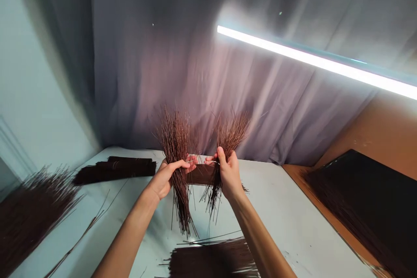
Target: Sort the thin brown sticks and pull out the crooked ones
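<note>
My left hand point(165, 178) is closed round an upright bundle of thin brown twigs point(177, 143), its thumb across the front. My right hand point(230, 173) grips a second bundle of brown twigs point(233, 130), which leans to the right at its top. Both bundles are held side by side over the white table, with a small gap between them. Their upper ends fan out loosely. Fingertips of both hands show in the gap. A flat dark brown stack of twigs point(202, 174) lies behind, partly hidden by the bundles.
Brown twigs lie in a pile point(213, 263) at the white table's point(267, 208) near edge. Dark bundles point(114, 170), loose strands point(87, 228) and a large pile point(35, 217) are at left. A dark sheet point(368, 200) stands right. Behind hang grey curtains point(176, 61) and a lit tube point(312, 61).
</note>
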Demonstrator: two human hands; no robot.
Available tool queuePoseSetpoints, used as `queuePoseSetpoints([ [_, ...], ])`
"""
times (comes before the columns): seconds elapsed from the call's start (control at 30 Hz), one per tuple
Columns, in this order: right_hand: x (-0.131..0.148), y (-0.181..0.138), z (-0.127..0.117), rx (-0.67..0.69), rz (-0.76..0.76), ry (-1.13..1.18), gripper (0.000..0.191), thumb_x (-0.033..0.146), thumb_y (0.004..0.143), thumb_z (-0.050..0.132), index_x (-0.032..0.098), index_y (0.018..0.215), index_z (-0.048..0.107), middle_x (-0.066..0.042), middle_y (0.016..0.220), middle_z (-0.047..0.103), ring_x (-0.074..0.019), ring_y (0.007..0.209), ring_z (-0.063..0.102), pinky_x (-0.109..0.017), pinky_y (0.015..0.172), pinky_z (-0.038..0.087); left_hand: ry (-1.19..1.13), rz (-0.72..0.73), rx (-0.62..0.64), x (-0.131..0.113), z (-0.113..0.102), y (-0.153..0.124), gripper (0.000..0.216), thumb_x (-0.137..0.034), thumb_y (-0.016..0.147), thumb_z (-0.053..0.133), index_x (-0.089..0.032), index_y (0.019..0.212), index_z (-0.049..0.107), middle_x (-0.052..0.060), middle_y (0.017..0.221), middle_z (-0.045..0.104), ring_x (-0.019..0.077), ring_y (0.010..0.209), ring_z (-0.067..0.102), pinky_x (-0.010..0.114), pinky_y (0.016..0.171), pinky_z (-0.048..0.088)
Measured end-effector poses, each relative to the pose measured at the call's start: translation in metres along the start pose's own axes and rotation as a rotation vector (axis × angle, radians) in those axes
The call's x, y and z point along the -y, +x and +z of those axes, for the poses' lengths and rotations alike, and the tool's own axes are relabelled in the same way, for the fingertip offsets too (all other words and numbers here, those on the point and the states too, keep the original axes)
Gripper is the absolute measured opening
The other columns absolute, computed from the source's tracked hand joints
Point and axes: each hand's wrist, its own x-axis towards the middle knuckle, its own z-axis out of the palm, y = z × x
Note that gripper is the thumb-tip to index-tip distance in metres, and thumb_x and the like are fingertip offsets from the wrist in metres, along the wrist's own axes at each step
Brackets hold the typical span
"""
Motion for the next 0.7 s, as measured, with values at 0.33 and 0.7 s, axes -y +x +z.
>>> queuePoseSetpoints([
  [0.33, -0.007, -0.003, 0.006, -0.04, -0.041, -0.1, 0.042, 0.063, 0.084, 0.065, 0.028, 0.089, 0.043, 0.003, 0.078, 0.06, -0.0142, 0.057, 0.055, -0.028, 0.051, 0.047, 0.041, 0.033, 0.008, 0.008, 0.003, 0.0, 0.033, -0.022, 0.066, 0.09, -0.012, 0.096, 0.082, 0.011, 0.098, 0.083, 0.0237, 0.091, 0.077, 0.032, 0.09, 0.059],
  [0.7, -0.021, -0.02, 0.017, -0.092, -0.074, -0.278, 0.044, 0.067, 0.091, 0.053, 0.024, 0.103, 0.049, -0.011, 0.118, 0.067, -0.0273, 0.112, 0.061, -0.039, 0.093, 0.048, 0.085, 0.11, 0.073, 0.019, 0.031, -0.011, 0.048, -0.026, 0.072, 0.09, -0.019, 0.117, 0.074, 0.008, 0.126, 0.075, 0.027, 0.123, 0.065, 0.041, 0.114, 0.043],
])
